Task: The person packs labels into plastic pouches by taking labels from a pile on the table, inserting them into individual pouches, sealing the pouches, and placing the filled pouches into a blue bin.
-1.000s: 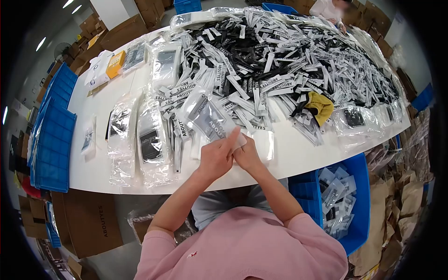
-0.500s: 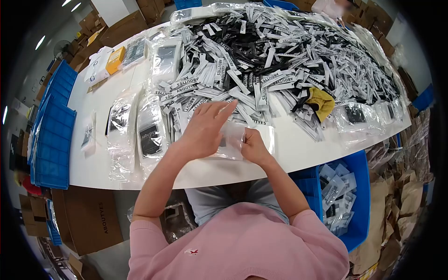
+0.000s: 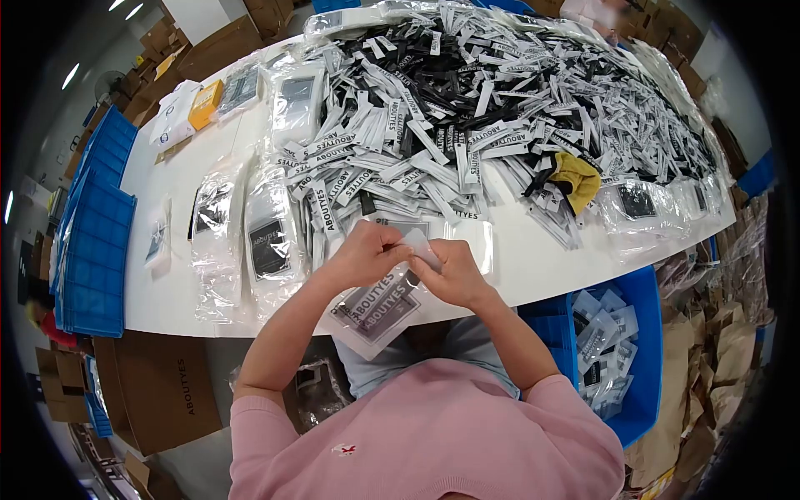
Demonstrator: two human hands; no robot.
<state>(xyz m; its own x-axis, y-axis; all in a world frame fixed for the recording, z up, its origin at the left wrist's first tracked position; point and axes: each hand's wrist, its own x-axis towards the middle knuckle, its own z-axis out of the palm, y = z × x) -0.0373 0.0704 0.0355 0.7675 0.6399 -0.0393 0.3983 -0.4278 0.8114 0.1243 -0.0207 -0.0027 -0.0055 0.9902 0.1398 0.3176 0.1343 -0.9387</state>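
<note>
1 head-worn camera faces forward and down, near the hands [image 3: 367, 255], over the table [image 3: 175, 296].

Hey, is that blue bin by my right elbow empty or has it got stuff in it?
Not empty: printed plastic packets lie heaped inside the blue bin.

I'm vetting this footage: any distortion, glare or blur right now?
Head view: fisheye bows the table, corners black; head view: glare on plastic packs at left; head view: far person blurred at the head, lettering on the held bag legible.

pass: tabletop [image 3: 537, 262] right of right hand [image 3: 454, 271] | blocked ahead: packet heap [image 3: 500, 92] | blocked left: bagged stacks [image 3: 271, 250]
</note>
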